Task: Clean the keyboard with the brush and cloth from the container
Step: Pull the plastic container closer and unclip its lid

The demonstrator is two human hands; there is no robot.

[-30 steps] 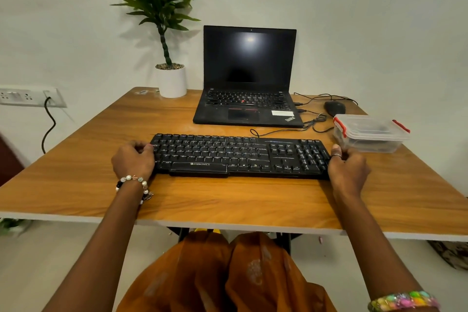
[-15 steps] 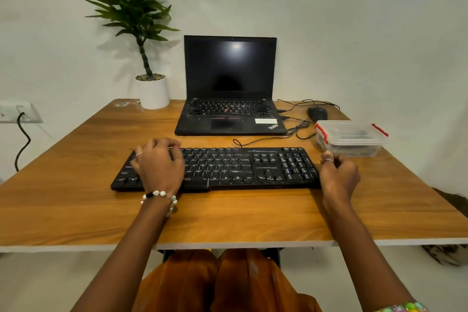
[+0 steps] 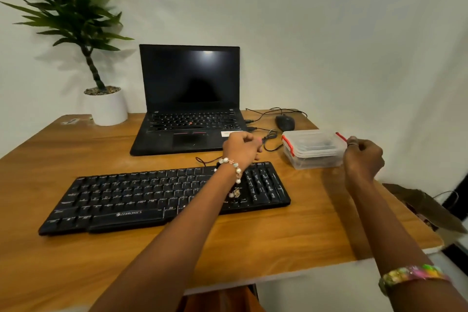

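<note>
Keyboard (image 3: pixel 164 197), black, flat and rectangular with rows of low keys and a white brand mark on its front lip, lies across the middle of the wooden desk (image 3: pixel 291 235); every other position is given from it. Left hand (image 3: pixel 241 148) hangs above the keyboard's far right corner, its forearm crossing over the number pad; the fingers (image 3: pixel 257 147) are loosely curled and hold nothing, and a beaded bracelet circles the wrist. Right hand (image 3: pixel 363 157) is raised beyond the keyboard's right end, fingers likewise loosely curled inward and holding nothing, with a ring on one finger. Container (image 3: pixel 314 149), a clear plastic rectangular box with rounded corners, a closed lid and red clip latches at both short ends, stands on the desk just past the keyboard's far right corner, between the two hands; the right hand is close beside its right latch, though contact cannot be told. Dark shapes show dimly through its walls, too blurred to identify. Laptop (image 3: pixel 190 101), matte black and open with a dark screen, sits behind the keyboard. Mouse (image 3: pixel 285 122), dark and rounded, lies behind the container among thin black cables (image 3: pixel 269 138). Potted plant (image 3: pixel 106 106), green-leaved in a smooth white cylindrical pot, stands behind the keyboard's left half. Desk surface shows a warm grain with a pale edge.
</note>
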